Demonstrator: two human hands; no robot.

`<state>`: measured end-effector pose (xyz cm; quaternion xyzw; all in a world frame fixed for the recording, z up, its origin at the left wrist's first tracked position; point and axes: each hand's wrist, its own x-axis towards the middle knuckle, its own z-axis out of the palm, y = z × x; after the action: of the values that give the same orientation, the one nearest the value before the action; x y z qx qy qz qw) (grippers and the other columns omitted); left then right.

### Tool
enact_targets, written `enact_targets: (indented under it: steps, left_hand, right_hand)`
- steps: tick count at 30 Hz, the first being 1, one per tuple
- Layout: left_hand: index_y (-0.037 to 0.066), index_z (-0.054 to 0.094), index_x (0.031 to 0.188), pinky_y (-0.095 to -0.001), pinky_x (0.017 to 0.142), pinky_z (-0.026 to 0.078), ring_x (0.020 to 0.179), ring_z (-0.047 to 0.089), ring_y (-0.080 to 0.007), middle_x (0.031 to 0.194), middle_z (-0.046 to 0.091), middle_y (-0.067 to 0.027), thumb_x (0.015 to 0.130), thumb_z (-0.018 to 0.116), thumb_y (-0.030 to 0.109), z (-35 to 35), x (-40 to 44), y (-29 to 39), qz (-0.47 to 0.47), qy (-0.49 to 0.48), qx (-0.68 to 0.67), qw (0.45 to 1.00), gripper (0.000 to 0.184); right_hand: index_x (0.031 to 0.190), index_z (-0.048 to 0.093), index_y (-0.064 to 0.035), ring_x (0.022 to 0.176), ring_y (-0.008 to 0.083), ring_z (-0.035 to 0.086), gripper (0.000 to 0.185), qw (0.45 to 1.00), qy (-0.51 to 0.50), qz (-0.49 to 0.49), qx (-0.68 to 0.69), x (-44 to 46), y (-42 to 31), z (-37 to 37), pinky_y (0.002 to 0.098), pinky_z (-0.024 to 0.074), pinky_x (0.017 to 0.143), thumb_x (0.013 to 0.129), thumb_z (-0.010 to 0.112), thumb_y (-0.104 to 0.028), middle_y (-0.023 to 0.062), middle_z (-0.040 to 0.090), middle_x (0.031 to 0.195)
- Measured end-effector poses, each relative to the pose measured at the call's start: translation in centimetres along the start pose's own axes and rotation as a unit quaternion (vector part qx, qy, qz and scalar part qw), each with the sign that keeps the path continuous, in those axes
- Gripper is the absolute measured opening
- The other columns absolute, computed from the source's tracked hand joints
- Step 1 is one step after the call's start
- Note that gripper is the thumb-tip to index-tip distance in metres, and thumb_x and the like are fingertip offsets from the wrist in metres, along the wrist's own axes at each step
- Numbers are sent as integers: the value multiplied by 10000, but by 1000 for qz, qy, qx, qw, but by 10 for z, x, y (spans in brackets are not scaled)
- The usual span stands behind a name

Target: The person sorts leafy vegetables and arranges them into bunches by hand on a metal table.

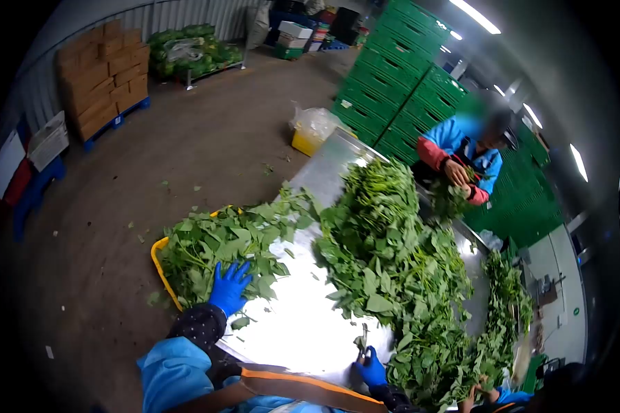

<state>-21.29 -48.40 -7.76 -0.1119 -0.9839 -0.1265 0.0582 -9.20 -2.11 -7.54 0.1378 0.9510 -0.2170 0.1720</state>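
Blue gloves cover both hands. My left hand (230,288), fingers spread, rests at the edge of leafy green stems (207,251) that fill a yellow-rimmed crate (160,265) beside the table. Near the table's front edge, my right hand (372,370) is closed around a small metal cutting tool (364,337), with a bit of leaf by its blades. Between the hands lies the bright metal table top (289,330), with a few loose leaves on it. Right of it, a large heap of leafy greens (393,261) runs along the table.
Across the table a person (461,151) in blue holds greens, before stacked green crates (393,69). Another person's hands (486,396) show at the bottom right. A yellow tub (306,143) with plastic stands beyond the table; boxes (103,76) stand on a pallet at the left.
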Motion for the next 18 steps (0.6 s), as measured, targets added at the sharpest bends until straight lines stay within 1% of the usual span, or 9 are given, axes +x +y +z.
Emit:
enact_targets:
  steps: [3,5,7,9,11,12,13,14,18]
  left_hand:
    - [228,450,1245,-563,1018,95,1291,205,-282,1398,253,-68,642,684,313,-15,13,-55,-29,6,15,999,652]
    - [262,402,1284,-552,1022,110,1292,198,-296,1401,245,-76,650,665,261,-15,26,-94,-73,47,8,996,686]
    - [294,381,1295,-545,1024,118,1292,192,-316,1401,241,-90,675,611,191,-10,40,-126,-169,98,173,965,669]
    - [209,389,1291,-540,1020,132,1277,209,-339,1372,276,-142,690,541,137,-45,53,-108,-274,88,41,957,624]
    - [109,426,1252,-550,1003,149,1246,247,-353,1322,346,-158,700,558,239,-29,66,-87,-203,79,-128,968,582]
    - [133,417,1262,-552,1002,147,1239,255,-354,1325,345,-152,703,561,306,-4,65,-66,-132,187,-77,970,603]
    - [157,411,1269,-545,1007,144,1253,249,-328,1334,341,-129,721,556,360,-5,62,-42,-76,180,-94,976,602]
    - [190,456,1228,-508,993,193,1226,294,-295,1324,357,-79,769,537,398,6,60,-22,-76,185,-69,977,510]
    - [156,454,1233,-470,1027,141,1255,266,-235,1344,337,-85,788,520,381,31,43,1,-75,81,-126,986,503]
  right_hand:
    - [1289,280,-82,691,301,620,750,992,62,-79,-82,-3,10,15,386,472,608,710,659,-371,130,628,757]
    - [1283,271,-77,610,303,602,733,997,2,0,-75,-8,14,15,393,455,548,722,652,-356,125,613,697]
    - [1261,305,-72,579,280,590,687,990,-14,49,-130,-18,-6,8,375,447,536,731,646,-345,113,603,664]
    - [1234,333,-69,596,281,591,646,988,-15,55,-144,-11,-9,12,373,451,546,734,640,-341,113,601,670]
    - [1207,361,-65,613,282,592,607,987,-21,49,-151,-6,-16,12,372,454,555,737,633,-337,113,598,676]
    - [1193,376,-64,622,283,592,587,986,-24,45,-157,-6,-15,14,371,455,560,738,629,-335,113,597,678]
    - [1179,390,-62,630,283,593,568,986,-27,43,-161,-4,-16,12,370,457,565,739,626,-333,113,596,681]
    - [1166,404,-60,639,284,593,549,985,-30,39,-166,-6,-12,12,369,458,570,741,622,-331,113,595,684]
    - [1111,460,-54,673,286,595,477,983,-50,-4,-175,-11,2,4,365,465,589,746,608,-324,113,590,696]
